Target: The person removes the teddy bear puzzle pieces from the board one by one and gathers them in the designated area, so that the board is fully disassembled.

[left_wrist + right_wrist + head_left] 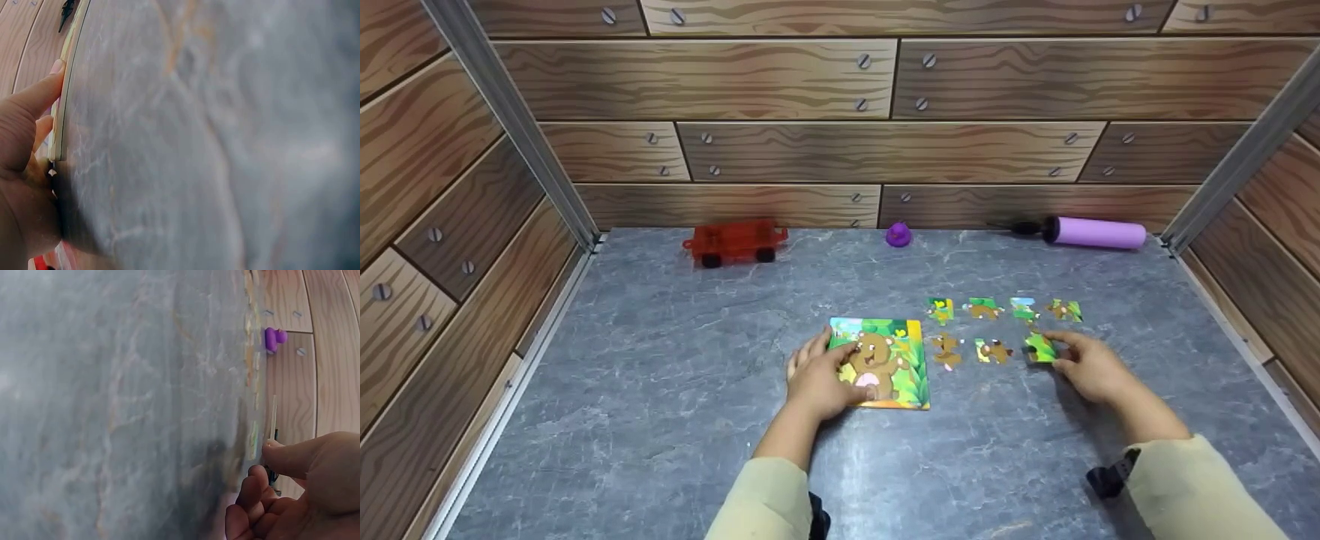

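A square puzzle board (pixel 894 367) with a brown bear picture lies flat on the grey marbled table (pixel 660 390). My left hand (pixel 826 361) rests on its left part. In the left wrist view the thumb (pixel 39 93) lies along the board's edge (pixel 63 107). My right hand (pixel 1061 354) pinches a green puzzle piece (pixel 1040 347) just above the table, right of the board. The right wrist view shows that piece (pixel 274 417) edge-on at my thumb's tip (pixel 281 453). Several loose pieces (pixel 982 308) lie in two rows between the hands.
Along the back wall stand a red toy car (pixel 735 241), a small purple duck (pixel 898 235) and a purple pump (pixel 1091 232). Wood-patterned walls close in the table on three sides. The purple duck (pixel 274 338) also shows in the right wrist view.
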Available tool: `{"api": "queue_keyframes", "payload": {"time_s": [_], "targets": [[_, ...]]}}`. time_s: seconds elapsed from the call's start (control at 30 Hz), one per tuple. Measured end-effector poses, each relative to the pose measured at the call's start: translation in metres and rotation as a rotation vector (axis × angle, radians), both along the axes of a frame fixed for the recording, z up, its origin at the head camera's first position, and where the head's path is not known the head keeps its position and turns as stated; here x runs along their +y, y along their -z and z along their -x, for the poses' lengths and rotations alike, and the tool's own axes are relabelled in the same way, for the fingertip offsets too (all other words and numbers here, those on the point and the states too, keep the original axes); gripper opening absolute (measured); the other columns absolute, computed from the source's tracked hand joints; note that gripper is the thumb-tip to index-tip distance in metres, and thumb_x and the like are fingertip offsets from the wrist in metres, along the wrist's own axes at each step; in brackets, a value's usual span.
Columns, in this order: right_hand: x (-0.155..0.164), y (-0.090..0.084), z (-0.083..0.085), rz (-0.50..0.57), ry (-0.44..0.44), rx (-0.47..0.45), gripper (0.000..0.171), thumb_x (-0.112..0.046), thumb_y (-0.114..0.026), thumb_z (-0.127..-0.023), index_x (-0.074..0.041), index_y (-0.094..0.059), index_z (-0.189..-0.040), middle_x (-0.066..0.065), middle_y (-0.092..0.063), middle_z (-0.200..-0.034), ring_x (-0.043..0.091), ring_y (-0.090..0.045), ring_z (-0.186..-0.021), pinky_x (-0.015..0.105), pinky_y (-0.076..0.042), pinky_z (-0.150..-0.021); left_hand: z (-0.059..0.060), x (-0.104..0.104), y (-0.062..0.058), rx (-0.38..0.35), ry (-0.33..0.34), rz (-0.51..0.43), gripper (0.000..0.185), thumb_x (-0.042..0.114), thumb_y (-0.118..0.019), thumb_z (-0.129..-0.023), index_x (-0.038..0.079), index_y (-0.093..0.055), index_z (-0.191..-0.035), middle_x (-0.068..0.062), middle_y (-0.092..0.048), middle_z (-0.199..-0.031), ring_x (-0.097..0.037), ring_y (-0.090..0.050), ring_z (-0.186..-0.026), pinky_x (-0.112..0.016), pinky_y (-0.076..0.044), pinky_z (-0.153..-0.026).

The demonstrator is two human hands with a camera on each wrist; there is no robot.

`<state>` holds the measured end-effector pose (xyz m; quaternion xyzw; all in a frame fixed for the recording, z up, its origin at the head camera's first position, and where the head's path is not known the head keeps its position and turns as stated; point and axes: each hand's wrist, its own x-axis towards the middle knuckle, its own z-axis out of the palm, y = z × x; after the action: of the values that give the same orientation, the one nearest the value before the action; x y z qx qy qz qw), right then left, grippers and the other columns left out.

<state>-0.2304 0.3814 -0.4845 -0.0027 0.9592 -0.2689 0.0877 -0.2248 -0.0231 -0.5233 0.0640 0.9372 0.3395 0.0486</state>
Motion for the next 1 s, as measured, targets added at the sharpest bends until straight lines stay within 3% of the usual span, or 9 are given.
{"api": "queue_keyframes", "payload": {"time_s": [0.33, 1.0], "targets": [[0.004, 0.011, 0.003, 0.018, 0.012, -0.022, 0.049, -0.006, -0.054, -0.093, -0.002, -0.043, -0.14, 0.009, -0.051, -0.083, 0.02, -0.048, -0.067, 0.031, -0.04, -0.056, 0.001, 0.0, 0.001, 0.0, -0.001, 0.005, 0.082, 0.054, -0.08, -0.065, 0.031, -0.051, -0.138, -0.003, -0.02, -0.158, -0.029, -0.015, -0.144, -0.056, -0.001, -0.114], [0.002, 0.013, 0.003, -0.001, 0.027, -0.028, 0.055, -0.008, -0.057, -0.092, -0.001, -0.039, -0.143, 0.01, -0.051, -0.084, 0.023, -0.047, -0.072, 0.035, -0.039, -0.062, 0.001, 0.0, 0.002, 0.018, 0.001, 0.013, 0.081, 0.053, -0.081, -0.064, 0.031, -0.053, -0.137, -0.004, -0.022, -0.158, -0.029, -0.016, -0.143, -0.055, -0.002, -0.114]]}}
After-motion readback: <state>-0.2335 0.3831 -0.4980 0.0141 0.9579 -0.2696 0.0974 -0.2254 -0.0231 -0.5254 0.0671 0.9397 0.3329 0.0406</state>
